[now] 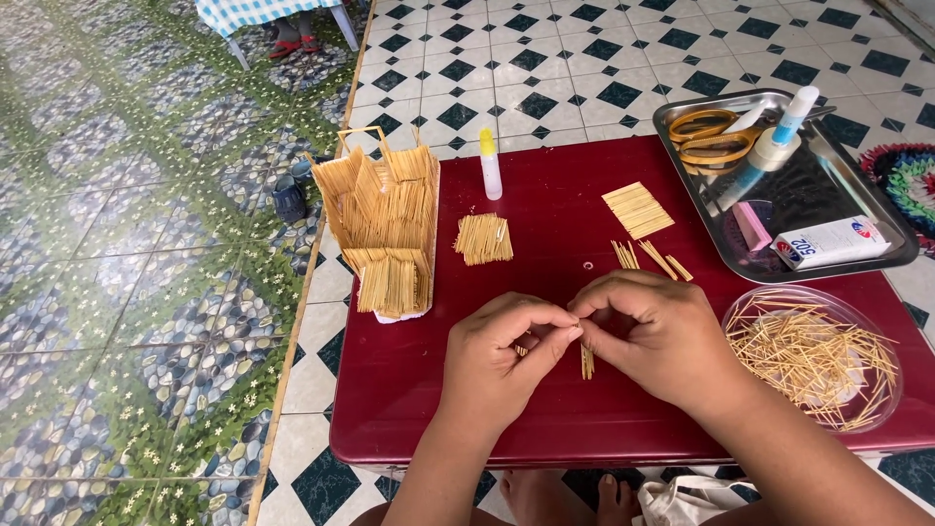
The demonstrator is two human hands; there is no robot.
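Observation:
My left hand [502, 356] and my right hand [657, 331] meet over the middle of a dark red low table [409, 390], fingertips pinched together on a small bundle of toothpicks [586, 362] that hangs below them. A house-like model of glued toothpicks [385, 229] stands at the table's left edge. Two flat toothpick panels lie behind my hands, one [484, 238] near the centre and one [637, 209] further right. A few loose sticks [651, 259] lie just beyond my right hand.
A small glue bottle with a yellow cap [490, 163] stands at the back. A metal tray [881, 258] at right holds scissors, tape, a glue tube and a small box. A clear dish of loose toothpicks [813, 356] sits at right front. Tiled floor surrounds the table.

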